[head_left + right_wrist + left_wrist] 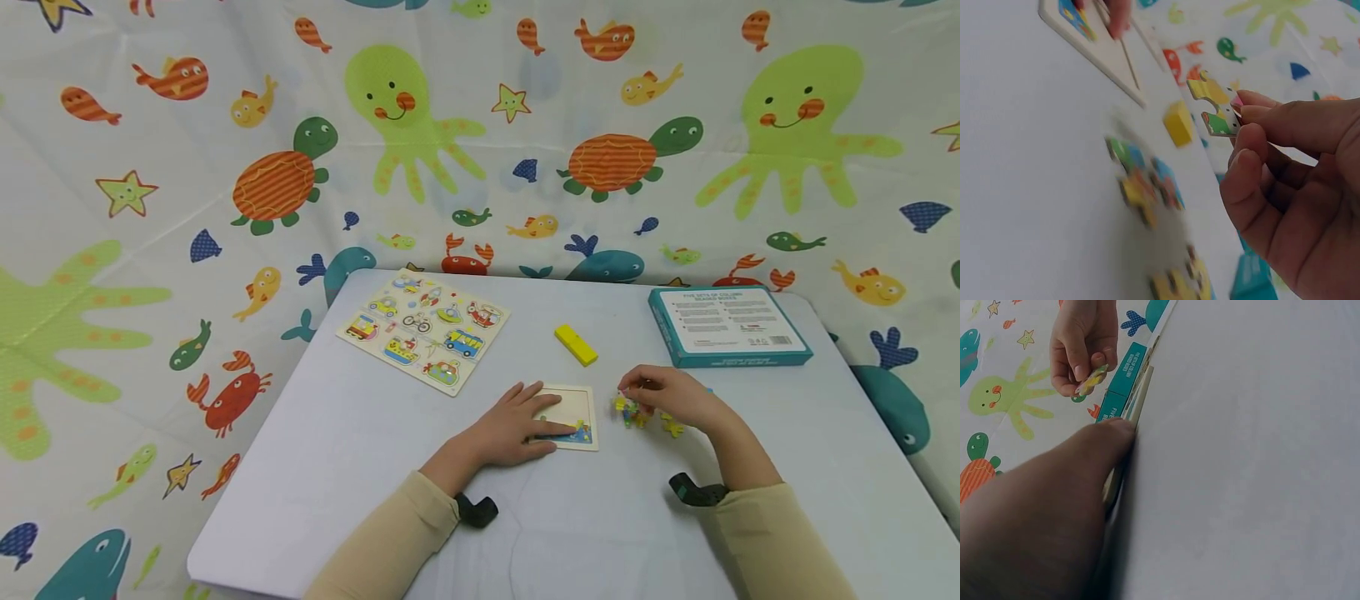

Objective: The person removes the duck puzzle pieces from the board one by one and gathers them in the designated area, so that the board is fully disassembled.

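My left hand (510, 425) lies with spread fingers on a small wooden puzzle tray (573, 400). Blue and yellow pieces (583, 433) sit along the tray's lower part, partly under the fingers. To the right of the tray, my right hand (671, 398) pinches a jigsaw piece (1213, 94) between thumb and fingertips. Yellow, green and white with dark dots show on that piece, held above the table. Several loose jigsaw pieces (1137, 195) lie below this hand, blurred in the right wrist view, with more yellow ones (672, 427) beneath the palm.
Behind the tray lies a yellow block (576, 344). A teal and white box (731, 325) stands at the table's back right. Toward the back left is a wooden board (423, 329) with vehicle pictures. A sea-animal cloth (450, 225) hangs behind the white table (337, 467).
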Tool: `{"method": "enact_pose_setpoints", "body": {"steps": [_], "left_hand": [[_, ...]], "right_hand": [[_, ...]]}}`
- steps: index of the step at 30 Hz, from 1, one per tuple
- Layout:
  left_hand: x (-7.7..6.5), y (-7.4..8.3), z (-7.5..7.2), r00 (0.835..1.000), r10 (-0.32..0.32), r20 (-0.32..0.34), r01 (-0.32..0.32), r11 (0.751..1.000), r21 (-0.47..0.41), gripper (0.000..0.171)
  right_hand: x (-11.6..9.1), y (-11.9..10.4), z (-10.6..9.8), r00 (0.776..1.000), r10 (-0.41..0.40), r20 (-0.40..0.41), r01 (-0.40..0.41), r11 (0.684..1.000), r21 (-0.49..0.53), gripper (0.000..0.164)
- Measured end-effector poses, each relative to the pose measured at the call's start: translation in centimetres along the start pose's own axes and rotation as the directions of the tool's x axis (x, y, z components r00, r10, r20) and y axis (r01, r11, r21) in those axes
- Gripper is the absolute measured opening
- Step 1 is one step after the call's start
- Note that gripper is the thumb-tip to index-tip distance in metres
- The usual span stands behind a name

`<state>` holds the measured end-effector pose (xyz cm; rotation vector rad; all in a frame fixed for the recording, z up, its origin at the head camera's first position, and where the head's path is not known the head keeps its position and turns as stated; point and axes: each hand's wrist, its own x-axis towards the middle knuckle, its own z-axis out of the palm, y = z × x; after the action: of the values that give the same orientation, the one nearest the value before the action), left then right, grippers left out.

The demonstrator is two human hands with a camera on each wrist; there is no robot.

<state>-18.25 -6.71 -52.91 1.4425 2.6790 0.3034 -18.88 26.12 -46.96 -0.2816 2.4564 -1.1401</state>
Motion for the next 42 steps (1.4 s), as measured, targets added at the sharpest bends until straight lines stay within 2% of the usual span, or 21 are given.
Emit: {"method": "enact_pose_setpoints", "body": {"steps": [9, 14, 22, 29, 34, 42], "left_hand": [[-0.1, 0.0, 0.0, 1.000, -0.002, -0.015, 0.002, 1.000, -0.014, 0.042], [-0.1, -0.1, 0.2, 1.000, -0.004, -0.020, 0.004, 1.000, -0.016, 0.042], [0.0, -0.2, 0.4, 1.000, -0.003, -0.018, 0.003, 1.000, -0.013, 0.041], [0.0, -0.1, 0.3, 1.000, -0.008, -0.022, 0.008, 1.000, -0.022, 0.042], [0.1, -0.1, 0.4, 0.998, -0.038, -0.045, 0.036, 0.998, -0.048, 0.055], [0.1, 0.1, 0.3, 0.984, -0.171, -0.050, 0.165, 0.982, -0.095, 0.085]], "right_hand": [[-2.9, 3.7, -3.6, 0.999, 0.032, -0.040, -0.033, 0.999, -0.022, 0.026], [-4.3, 5.4, -4.9, 0.995, 0.085, -0.043, -0.086, 0.996, -0.019, 0.031], [-6.0, 7.6, -6.1, 0.988, 0.146, -0.052, -0.146, 0.989, -0.013, 0.035], [-6.2, 9.2, -6.0, 0.981, 0.192, -0.030, -0.191, 0.981, 0.024, 0.040], [-6.0, 9.8, -5.7, 0.979, 0.203, -0.036, -0.202, 0.979, 0.026, 0.040], [-5.7, 10.2, -5.5, 0.973, 0.226, -0.047, -0.226, 0.974, 0.008, 0.042]]}}
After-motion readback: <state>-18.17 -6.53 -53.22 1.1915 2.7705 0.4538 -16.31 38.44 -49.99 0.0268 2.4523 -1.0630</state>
